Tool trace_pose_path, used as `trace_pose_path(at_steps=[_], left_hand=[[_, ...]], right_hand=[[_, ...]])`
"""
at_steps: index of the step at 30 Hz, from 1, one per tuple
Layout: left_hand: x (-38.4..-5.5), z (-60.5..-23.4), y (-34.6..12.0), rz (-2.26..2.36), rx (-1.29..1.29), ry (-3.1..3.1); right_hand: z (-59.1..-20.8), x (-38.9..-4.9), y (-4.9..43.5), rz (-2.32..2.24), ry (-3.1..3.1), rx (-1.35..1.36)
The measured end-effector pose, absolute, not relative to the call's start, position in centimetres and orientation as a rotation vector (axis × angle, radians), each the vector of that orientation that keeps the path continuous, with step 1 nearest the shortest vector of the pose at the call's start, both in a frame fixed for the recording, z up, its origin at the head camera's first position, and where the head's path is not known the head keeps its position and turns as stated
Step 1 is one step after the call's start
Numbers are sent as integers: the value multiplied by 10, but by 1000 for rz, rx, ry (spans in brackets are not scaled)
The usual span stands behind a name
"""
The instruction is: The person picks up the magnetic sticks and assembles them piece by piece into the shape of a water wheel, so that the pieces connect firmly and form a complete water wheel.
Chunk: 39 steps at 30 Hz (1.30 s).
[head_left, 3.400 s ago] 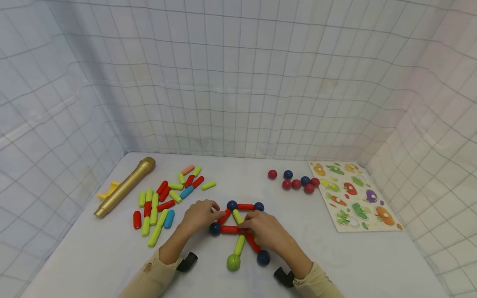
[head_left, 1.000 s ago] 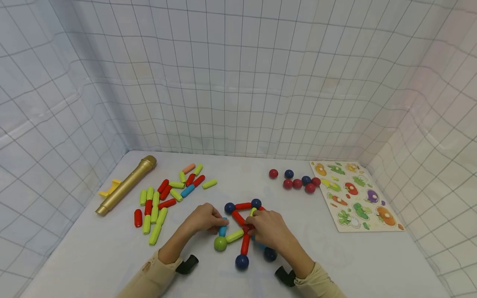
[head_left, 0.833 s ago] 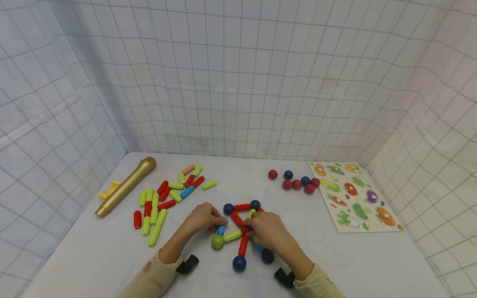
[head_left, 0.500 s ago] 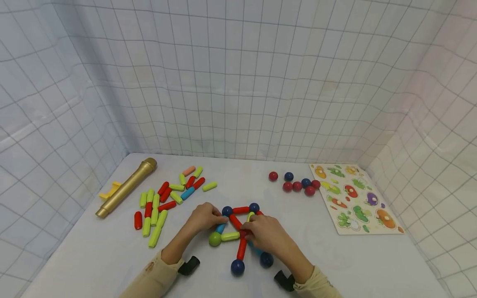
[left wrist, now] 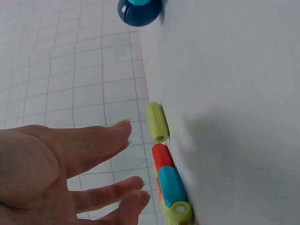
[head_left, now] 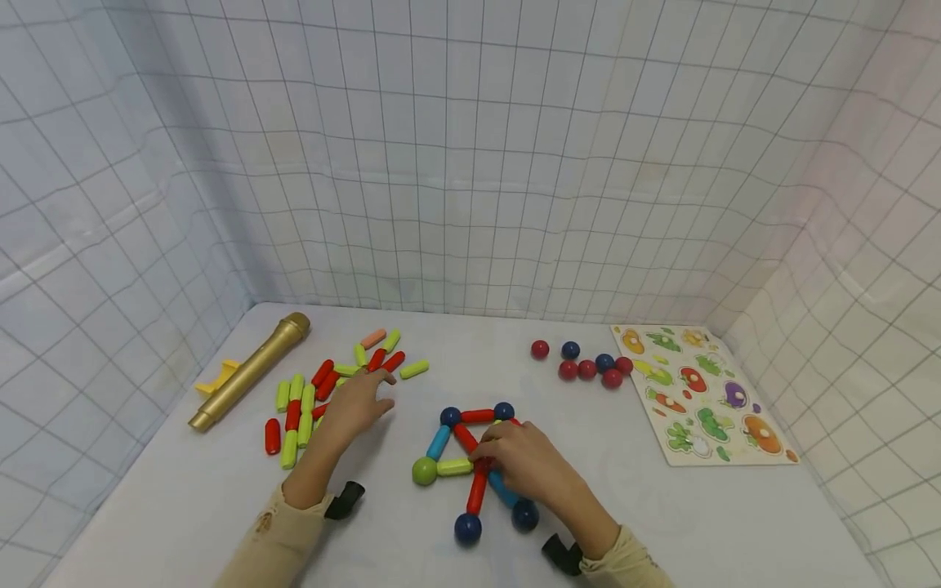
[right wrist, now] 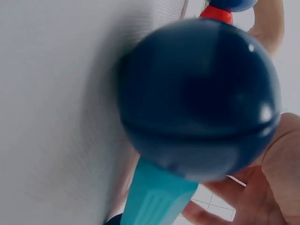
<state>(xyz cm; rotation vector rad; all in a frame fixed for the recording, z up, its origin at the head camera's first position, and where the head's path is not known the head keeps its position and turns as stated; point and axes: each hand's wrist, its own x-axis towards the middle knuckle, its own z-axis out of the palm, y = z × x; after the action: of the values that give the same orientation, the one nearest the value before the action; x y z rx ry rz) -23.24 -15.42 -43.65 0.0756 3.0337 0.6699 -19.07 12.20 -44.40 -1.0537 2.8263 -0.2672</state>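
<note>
In the head view, a flat frame of magnetic rods and balls lies mid-table. My right hand (head_left: 525,461) pinches the red ball (head_left: 483,463) at its centre, its fingers covering part of it. A blue rod (head_left: 439,443) joins the green ball (head_left: 424,470) to a navy ball (head_left: 451,416). A yellow-green rod (head_left: 455,467) runs from the green ball to the centre. My left hand (head_left: 351,408), fingers apart and holding nothing, is over the loose rods. In the left wrist view, a blue rod (left wrist: 172,185) and a yellow-green rod (left wrist: 157,123) lie beyond its fingertips.
A gold toy microphone (head_left: 253,371) lies at the left beside a yellow piece (head_left: 218,377). Several loose balls, among them a red one (head_left: 540,349), sit at the back right. A vegetable puzzle board (head_left: 702,396) lies on the right. Gridded cloth walls (head_left: 470,163) enclose the table.
My left hand has let go of the blue rod, now linking the green and navy balls, and has moved left over the loose rods. My right hand stays at the red ball.
</note>
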Motion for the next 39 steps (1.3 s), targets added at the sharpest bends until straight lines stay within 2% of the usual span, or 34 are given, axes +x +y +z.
trace_pose_path(at_steps=[7, 28, 33, 39], left_hand=[[-235, -450, -163, 399, 132, 2995], [-232, -447, -150, 456, -38, 2861], [-228, -442, -148, 488, -3, 2854], [-215, -426, -128, 829, 191, 2876]], right_hand=[[-450, -187, 120, -224, 2905, -967], [-446, -188, 119, -239, 2932, -861], [-446, -188, 119, -244, 2931, -866], [-446, -190, 120, -240, 2918, -857]])
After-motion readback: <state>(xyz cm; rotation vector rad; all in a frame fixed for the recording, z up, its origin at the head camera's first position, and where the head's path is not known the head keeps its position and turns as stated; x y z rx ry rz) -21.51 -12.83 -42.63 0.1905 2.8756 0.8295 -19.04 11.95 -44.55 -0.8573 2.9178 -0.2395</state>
